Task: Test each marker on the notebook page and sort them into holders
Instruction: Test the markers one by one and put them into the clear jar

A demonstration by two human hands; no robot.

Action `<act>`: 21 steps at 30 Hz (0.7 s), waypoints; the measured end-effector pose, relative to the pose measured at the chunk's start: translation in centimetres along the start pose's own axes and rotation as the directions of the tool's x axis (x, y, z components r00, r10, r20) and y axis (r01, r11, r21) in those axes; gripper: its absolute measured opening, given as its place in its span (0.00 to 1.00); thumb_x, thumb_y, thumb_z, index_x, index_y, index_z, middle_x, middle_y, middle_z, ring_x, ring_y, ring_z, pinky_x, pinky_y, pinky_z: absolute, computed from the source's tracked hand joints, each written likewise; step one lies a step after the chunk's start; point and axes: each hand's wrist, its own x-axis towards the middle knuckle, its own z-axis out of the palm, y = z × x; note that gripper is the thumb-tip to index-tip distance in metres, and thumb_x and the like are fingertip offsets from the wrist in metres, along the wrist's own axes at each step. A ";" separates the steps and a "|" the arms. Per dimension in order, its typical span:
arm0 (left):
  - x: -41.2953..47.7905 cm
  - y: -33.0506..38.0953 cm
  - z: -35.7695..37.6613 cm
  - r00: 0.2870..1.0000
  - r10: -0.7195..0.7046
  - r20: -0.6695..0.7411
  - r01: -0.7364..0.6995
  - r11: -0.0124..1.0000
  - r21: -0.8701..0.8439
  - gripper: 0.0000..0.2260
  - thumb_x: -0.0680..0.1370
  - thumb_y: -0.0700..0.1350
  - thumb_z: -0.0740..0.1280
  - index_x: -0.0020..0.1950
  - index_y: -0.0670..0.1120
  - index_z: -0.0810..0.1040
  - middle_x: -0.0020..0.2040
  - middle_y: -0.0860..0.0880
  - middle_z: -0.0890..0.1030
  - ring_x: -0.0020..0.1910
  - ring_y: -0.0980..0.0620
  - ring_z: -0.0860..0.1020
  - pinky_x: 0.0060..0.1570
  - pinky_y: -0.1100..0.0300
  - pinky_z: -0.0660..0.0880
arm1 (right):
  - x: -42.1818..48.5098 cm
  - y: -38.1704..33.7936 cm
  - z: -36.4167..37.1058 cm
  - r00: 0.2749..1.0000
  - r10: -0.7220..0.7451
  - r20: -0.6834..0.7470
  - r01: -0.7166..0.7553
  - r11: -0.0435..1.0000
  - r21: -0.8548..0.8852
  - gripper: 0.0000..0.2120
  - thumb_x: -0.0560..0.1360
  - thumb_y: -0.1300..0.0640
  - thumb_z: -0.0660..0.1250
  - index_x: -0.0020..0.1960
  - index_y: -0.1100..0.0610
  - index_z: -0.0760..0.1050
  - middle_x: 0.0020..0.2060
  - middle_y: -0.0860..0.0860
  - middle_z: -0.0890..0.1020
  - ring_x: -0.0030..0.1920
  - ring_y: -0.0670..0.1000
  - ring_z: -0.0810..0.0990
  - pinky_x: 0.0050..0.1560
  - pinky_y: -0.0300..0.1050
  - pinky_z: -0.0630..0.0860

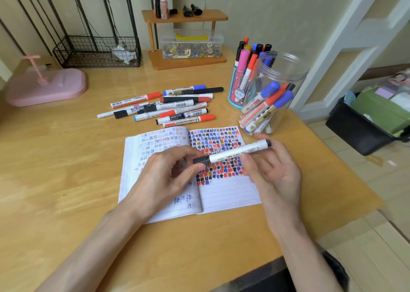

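A white marker [235, 153] with a black cap is held level above the open notebook [230, 194]. My left hand [168, 176] pinches the black cap end. My right hand [273, 172] holds the white barrel between thumb and fingers. The right page carries rows of black, red, blue and orange test marks. Several loose markers [168, 108] lie in a pile behind the notebook. A clear plastic jar [286, 70] at the right holds red- and blue-capped markers. Behind it a blue pen cup [233, 96] holds several upright markers.
A pink stand [46, 87] sits at the left, a black wire basket [97, 52] behind it. A wooden shelf [186, 16] with a clear box of small parts stands at the back. The desk's right edge runs close to the jar; a black bin [359, 132] is on the floor.
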 end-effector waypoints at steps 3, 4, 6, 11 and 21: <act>-0.2 0.8 0.3 0.999 -0.004 -0.037 0.004 1.000 0.005 0.05 0.78 0.52 0.74 0.53 0.57 0.83 0.36 0.55 0.79 0.32 0.54 0.74 0.32 0.64 0.69 | -0.3 0.1 -1.1 0.963 -0.268 -0.038 0.237 0.901 -0.363 0.32 0.72 0.63 0.80 0.72 0.48 0.73 0.59 0.52 0.77 0.49 0.53 0.82 0.47 0.44 0.79; -0.2 1.2 0.5 0.999 -0.003 -0.045 0.003 1.000 0.002 0.04 0.78 0.52 0.75 0.51 0.57 0.83 0.36 0.55 0.79 0.32 0.52 0.75 0.33 0.61 0.71 | -0.4 0.3 -1.4 0.920 -0.392 0.027 0.341 0.762 -0.551 0.29 0.72 0.60 0.80 0.70 0.49 0.76 0.58 0.52 0.74 0.51 0.52 0.79 0.49 0.43 0.77; -0.3 1.9 0.9 0.999 0.008 -0.051 -0.009 1.000 -0.017 0.04 0.77 0.53 0.76 0.50 0.58 0.84 0.37 0.53 0.80 0.32 0.50 0.76 0.33 0.58 0.72 | -0.6 0.6 -1.5 0.844 -0.497 0.202 0.479 0.527 -0.702 0.18 0.74 0.56 0.80 0.63 0.50 0.83 0.56 0.51 0.72 0.52 0.53 0.75 0.52 0.46 0.75; -0.8 2.5 2.0 0.999 -0.012 -0.039 0.008 0.995 -0.099 0.06 0.75 0.54 0.78 0.49 0.55 0.86 0.35 0.54 0.81 0.29 0.56 0.72 0.30 0.63 0.69 | -0.8 1.4 -0.8 0.785 -0.452 0.424 0.605 0.408 -0.684 0.09 0.76 0.57 0.75 0.56 0.52 0.86 0.48 0.51 0.77 0.45 0.53 0.75 0.43 0.54 0.76; -0.6 2.7 2.3 0.980 0.004 0.201 -0.005 1.000 0.001 0.05 0.81 0.48 0.71 0.55 0.56 0.83 0.49 0.58 0.85 0.44 0.58 0.83 0.43 0.60 0.78 | -0.9 -3.0 -7.6 0.900 -0.402 -0.168 0.279 0.827 -0.489 0.20 0.75 0.61 0.77 0.64 0.52 0.75 0.46 0.48 0.85 0.44 0.50 0.84 0.46 0.38 0.79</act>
